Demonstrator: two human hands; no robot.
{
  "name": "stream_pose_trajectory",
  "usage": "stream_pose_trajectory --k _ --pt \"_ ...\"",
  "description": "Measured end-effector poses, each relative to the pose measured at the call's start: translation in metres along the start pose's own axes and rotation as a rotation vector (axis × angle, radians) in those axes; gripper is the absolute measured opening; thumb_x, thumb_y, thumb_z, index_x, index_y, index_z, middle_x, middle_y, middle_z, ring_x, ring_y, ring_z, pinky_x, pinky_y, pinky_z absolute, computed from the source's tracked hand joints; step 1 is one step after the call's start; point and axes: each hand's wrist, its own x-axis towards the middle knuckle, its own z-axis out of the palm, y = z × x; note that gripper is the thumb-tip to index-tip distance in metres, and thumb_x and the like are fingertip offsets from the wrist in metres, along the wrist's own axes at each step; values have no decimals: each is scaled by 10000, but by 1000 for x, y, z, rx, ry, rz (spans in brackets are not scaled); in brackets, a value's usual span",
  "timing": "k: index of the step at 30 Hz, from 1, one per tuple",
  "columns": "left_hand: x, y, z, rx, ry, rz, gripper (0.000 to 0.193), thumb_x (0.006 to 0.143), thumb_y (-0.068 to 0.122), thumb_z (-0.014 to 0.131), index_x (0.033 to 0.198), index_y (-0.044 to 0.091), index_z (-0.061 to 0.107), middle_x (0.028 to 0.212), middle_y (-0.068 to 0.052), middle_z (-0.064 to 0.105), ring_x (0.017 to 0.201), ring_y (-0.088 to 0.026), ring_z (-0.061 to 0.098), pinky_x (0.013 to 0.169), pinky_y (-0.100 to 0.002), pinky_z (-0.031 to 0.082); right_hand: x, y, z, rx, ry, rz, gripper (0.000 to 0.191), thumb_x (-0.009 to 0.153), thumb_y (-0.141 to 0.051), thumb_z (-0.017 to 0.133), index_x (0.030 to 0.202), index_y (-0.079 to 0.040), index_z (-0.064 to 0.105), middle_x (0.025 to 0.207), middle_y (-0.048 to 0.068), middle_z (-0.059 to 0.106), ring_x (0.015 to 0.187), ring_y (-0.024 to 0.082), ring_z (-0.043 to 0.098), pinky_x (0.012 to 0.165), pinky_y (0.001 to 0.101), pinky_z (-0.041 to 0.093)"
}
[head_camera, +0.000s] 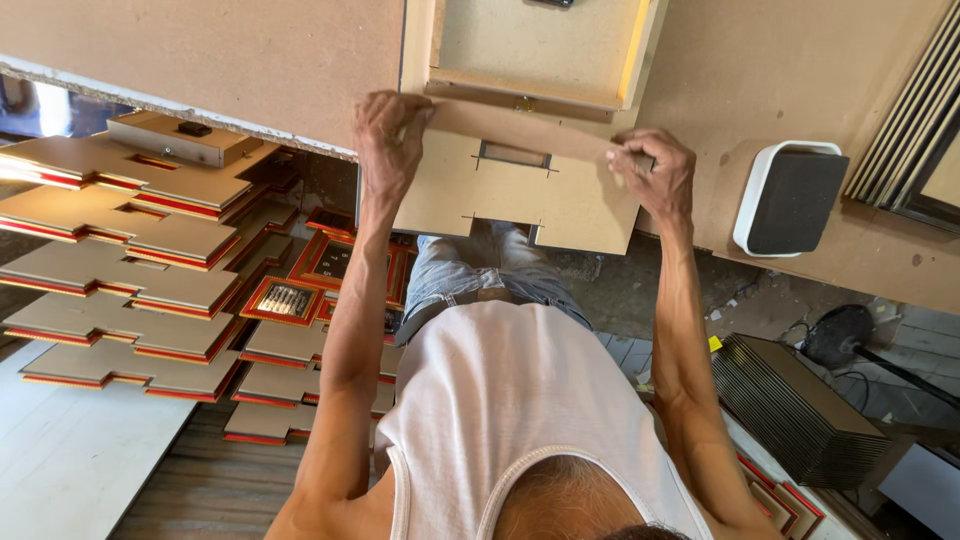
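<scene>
From my feed I see the left hand (388, 135) pinching the upper left corner of a brown backing board (520, 190), fingers curled over its top edge. The right hand (652, 172) grips the board's upper right edge, thumb underneath and fingers folded on top. The board lies at the near edge of the workbench (200, 60), partly hanging over the person's lap, and it has a rectangular slot cut in its middle (a few small notches too). Just beyond it a picture frame (540, 50) rests face down on the bench, touching the board's far edge. A white tray with a dark sponge (790, 198) sits to the right. Stacks of red-edged frames (130, 260) are piled on the floor to the left.
</scene>
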Motion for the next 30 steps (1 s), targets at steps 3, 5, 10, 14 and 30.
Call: stream_pose_trajectory --k 3,5,10,14,30 --pt "5 0 13 34 106 -47 94 919 162 836 969 127 764 919 11 759 925 -163 643 890 -342 460 9 6 5 32 90 -44 176 936 -132 853 949 17 759 1057 136 741 895 212 730 754 343 618" --pt "7 3 18 48 190 -19 118 907 179 846 980 139 762 955 17 768 948 -150 654 910 -345 464 15 6 8 8 100 -56 157 952 -122 844 934 13 765 1067 135 733 856 190 735 709 312 636" --pt "10 13 23 94 252 -38 126 887 173 858 967 144 766 965 35 771 949 -136 657 893 -349 454 20 3 12 15 136 -99 157 984 -101 834 960 32 754 1083 131 714 850 182 742 683 287 655" --pt "13 19 22 84 290 -43 156 878 194 865 979 142 759 973 38 763 962 -142 658 899 -340 460 17 4 11 -29 154 -122 157 968 -100 848 958 32 763 1069 129 723 848 197 735 673 306 640" --pt "8 -14 39 18 307 -9 119 887 212 902 950 164 813 878 50 817 775 -55 656 816 -304 442 18 8 4 -166 178 -177 138 954 -117 846 944 -3 770 1078 101 727 866 193 714 705 324 608"
